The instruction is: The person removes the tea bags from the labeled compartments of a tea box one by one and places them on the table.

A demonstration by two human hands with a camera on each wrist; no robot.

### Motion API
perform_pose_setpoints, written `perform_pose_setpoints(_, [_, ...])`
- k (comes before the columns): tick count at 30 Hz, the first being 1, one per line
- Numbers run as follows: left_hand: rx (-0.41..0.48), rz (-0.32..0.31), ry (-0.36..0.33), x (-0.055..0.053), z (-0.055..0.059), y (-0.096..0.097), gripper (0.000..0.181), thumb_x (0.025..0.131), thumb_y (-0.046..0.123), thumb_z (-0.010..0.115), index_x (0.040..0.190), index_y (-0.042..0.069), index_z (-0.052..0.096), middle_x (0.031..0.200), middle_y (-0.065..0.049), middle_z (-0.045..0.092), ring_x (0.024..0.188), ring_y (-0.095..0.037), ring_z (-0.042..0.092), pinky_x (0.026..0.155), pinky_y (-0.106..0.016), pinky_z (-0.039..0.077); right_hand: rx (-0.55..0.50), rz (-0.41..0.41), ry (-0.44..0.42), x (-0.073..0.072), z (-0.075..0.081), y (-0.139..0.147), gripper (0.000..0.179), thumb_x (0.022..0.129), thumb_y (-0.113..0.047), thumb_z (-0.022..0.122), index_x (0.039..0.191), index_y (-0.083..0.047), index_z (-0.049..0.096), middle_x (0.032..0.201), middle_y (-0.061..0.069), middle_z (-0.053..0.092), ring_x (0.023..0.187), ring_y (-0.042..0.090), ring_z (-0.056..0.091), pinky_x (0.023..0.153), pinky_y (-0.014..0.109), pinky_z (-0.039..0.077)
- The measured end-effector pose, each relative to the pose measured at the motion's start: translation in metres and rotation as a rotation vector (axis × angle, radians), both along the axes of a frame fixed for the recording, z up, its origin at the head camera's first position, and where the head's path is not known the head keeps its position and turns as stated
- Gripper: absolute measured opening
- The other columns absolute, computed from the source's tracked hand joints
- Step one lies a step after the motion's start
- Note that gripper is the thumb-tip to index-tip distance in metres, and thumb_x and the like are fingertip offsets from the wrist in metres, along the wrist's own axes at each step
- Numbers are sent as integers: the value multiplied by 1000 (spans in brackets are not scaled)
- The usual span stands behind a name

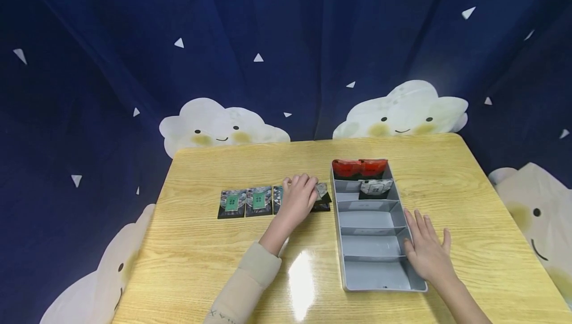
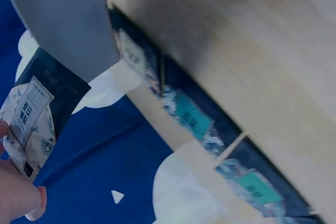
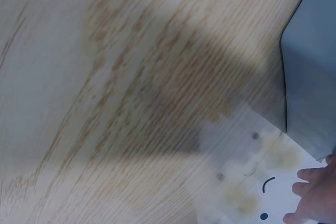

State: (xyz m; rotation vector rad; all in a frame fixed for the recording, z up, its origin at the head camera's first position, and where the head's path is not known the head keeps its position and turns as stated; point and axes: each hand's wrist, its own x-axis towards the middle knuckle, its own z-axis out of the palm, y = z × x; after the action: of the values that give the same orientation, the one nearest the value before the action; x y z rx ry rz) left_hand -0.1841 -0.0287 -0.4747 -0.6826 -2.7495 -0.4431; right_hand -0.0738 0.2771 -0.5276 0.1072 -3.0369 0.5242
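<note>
My left hand (image 1: 298,197) pinches a flat black-and-white sachet (image 2: 39,106) with a pale label, raised off the table just left of the grey divided box (image 1: 339,244). Below it lies another pale-labelled sachet (image 2: 137,56), at the right end of a row. Green-labelled sachets (image 1: 258,201) continue that row leftwards, one partly hidden by my hand. My right hand (image 1: 430,254) rests against the box's right side with fingers spread and thumb over the rim. Red sachets (image 1: 360,168) stand in the box's rearmost compartment; a black-and-white sachet (image 1: 375,189) stands in the right part of the second.
The wooden table (image 1: 192,264) extends on both sides of the box. A dark blue curtain (image 1: 286,26) with white triangles and clouds hangs behind it. Thin dividers (image 1: 371,228) cross the box.
</note>
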Motion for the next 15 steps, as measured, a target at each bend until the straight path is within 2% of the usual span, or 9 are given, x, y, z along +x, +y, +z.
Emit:
perform_pose_setpoints(5, [-31, -2, -68, 6, -17, -3, 18, 96, 21, 39, 103, 18, 55, 95, 2, 54, 90, -16, 46, 87, -41, 30, 0, -2, -3, -1, -1, 0, 67, 90, -18, 41, 148, -17, 7, 145, 24, 20, 133, 43, 14, 98, 66, -7])
perform_pose_setpoints(12, [-108, -61, -146, 14, -40, -1, 20, 95, 23, 40, 108, 18, 54, 104, 2, 56, 100, -16, 47, 93, -44, 30, -8, -2, -2, 0, 0, 0, 68, 90, -18, 41, 148, -18, 6, 146, 24, 20, 134, 43, 12, 98, 66, -8])
perform_pose_setpoints(15, [-152, -84, -162, 17, -49, 0, 22, 95, 24, 40, 111, 18, 54, 106, 1, 56, 104, -17, 47, 91, -42, 31, -10, -2, 0, 0, 0, 0, 68, 90, -17, 41, 148, -18, 7, 146, 24, 20, 134, 43, 12, 98, 66, -8])
